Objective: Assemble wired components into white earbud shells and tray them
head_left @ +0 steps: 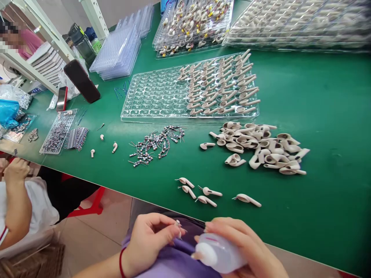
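Between the thumb and fingers of my left hand (pixel 153 239) is a small white earbud shell (pixel 177 224), mostly covered by the fingertips. My right hand (pixel 246 243) wraps round a translucent squeeze bottle (pixel 222 251), its white cap and nozzle tilted toward the left hand. On the green table just beyond lie several earbud shells with thin wires sticking out, among them one shell (pixel 247 199) set apart to the right. Farther back sits a heap of beige earbud shells (pixel 261 146). Left of it is a loose pile of small wired components (pixel 156 144).
A clear tray (pixel 153 92) holds rows of shells on its right side. Filled trays (pixel 304 25) and stacked clear trays (pixel 118 48) stand behind. A dark phone (pixel 82 81) leans at the left. A co-worker's arm (pixel 17 200) is at the left edge.
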The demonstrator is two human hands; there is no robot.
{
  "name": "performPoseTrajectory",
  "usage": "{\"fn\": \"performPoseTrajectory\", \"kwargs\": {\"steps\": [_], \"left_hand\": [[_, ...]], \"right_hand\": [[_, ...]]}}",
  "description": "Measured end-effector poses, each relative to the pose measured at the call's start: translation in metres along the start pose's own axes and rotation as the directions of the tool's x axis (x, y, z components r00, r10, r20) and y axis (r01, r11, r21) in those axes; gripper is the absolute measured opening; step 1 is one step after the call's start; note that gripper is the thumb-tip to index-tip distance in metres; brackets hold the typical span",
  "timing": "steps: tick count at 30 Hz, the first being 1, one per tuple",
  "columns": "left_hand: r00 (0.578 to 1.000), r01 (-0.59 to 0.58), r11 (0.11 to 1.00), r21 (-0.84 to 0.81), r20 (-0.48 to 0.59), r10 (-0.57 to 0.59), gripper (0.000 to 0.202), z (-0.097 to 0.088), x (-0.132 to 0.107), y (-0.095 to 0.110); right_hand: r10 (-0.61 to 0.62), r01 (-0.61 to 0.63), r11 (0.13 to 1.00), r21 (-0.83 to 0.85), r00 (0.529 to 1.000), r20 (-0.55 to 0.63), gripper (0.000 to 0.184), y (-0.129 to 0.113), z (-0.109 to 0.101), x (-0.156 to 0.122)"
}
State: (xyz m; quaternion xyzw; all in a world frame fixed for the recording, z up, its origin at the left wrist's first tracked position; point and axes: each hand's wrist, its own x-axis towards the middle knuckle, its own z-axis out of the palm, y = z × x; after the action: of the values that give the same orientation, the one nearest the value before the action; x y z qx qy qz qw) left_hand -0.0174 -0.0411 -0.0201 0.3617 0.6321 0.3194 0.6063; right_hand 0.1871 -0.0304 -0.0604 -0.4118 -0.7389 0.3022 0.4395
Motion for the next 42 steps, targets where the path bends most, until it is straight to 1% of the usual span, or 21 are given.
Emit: {"fn": "performPoseTrajectory", "kwargs": {"steps": [1, 2, 3, 6, 9, 12, 17, 21, 28, 36, 39, 42], "left_hand": [[0.993, 0.115, 0.987, -0.115, 0.017, -0.114, 0.038, 0.003, 0.002, -0.004], [0.984, 0.180, 0.962, -0.206, 0.034, -0.177, 0.041, 0.006, 0.004, -0.007], [0.976, 0.215, 0.938, -0.272, 0.048, -0.210, 0.042, 0.008, 0.007, -0.010], [0.963, 0.264, 0.882, -0.390, 0.060, -0.261, 0.045, 0.013, 0.013, -0.018], [0.957, 0.273, 0.860, -0.431, 0.030, -0.289, 0.047, 0.017, 0.016, -0.022], [0.957, 0.262, 0.851, -0.456, 0.009, -0.290, 0.046, 0.019, 0.016, -0.025], [0.960, 0.244, 0.849, -0.468, -0.005, -0.279, 0.045, 0.021, 0.017, -0.025], [0.965, 0.225, 0.855, -0.467, -0.014, -0.262, 0.044, 0.022, 0.017, -0.023], [0.964, 0.213, 0.842, -0.495, -0.035, -0.265, 0.039, 0.023, 0.017, -0.023], [0.973, 0.128, 0.858, -0.497, -0.105, -0.206, 0.036, 0.030, 0.018, -0.019], [0.981, 0.103, 0.870, -0.482, -0.097, -0.170, 0.035, 0.029, 0.019, -0.021], [0.989, 0.117, 0.906, -0.407, -0.039, -0.146, 0.034, 0.021, 0.018, -0.021]], "right_hand": [[-0.050, 0.050, 0.998, -0.024, 0.998, -0.025, 0.033, -0.001, 0.003, 0.003], [-0.095, 0.093, 0.995, -0.046, 0.994, -0.053, 0.033, -0.002, 0.007, 0.006], [-0.132, 0.127, 0.990, -0.065, 0.988, -0.076, 0.033, -0.003, 0.010, 0.009], [-0.188, 0.177, 0.977, -0.117, 0.978, -0.094, 0.033, -0.005, 0.017, 0.014], [-0.199, 0.183, 0.969, -0.165, 0.977, -0.081, 0.033, -0.004, 0.020, 0.014], [-0.212, 0.195, 0.961, -0.194, 0.975, -0.070, 0.032, -0.003, 0.021, 0.013], [-0.244, 0.223, 0.953, -0.206, 0.966, -0.086, 0.027, -0.002, 0.024, 0.012], [-0.239, 0.221, 0.956, -0.191, 0.968, -0.077, 0.028, -0.002, 0.025, 0.011], [-0.222, 0.205, 0.962, -0.181, 0.972, -0.080, 0.029, -0.002, 0.026, 0.011], [-0.203, 0.191, 0.970, -0.153, 0.977, -0.066, 0.032, -0.002, 0.025, 0.011], [-0.205, 0.190, 0.967, -0.171, 0.976, -0.073, 0.029, -0.003, 0.025, 0.013], [-0.215, 0.200, 0.966, -0.165, 0.973, -0.081, 0.029, -0.003, 0.023, 0.016]]}}
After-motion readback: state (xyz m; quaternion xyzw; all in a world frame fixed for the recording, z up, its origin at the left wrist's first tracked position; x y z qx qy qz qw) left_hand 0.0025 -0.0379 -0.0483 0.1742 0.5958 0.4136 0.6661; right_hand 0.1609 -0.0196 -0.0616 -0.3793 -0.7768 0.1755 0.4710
